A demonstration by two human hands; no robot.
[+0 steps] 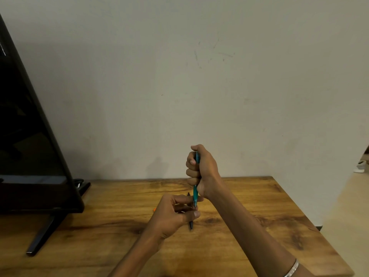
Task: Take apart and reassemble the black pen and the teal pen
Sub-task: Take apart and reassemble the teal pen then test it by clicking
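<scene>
Teal pen held upright for work at its tip, over a wooden desk (259, 226).

The right hand (201, 170) wraps its fingers round the teal pen (195, 193), steadying the barrel, probably so the left hand (175, 213) can pinch and twist the tip. The black pen (191, 224) lies on the desk beneath the left hand, partly hidden. A monitor (30, 136) crowds the left; open desk runs right to its edge.

No text, label, brand, number or sign could be read on anything in view at that moment.
</scene>
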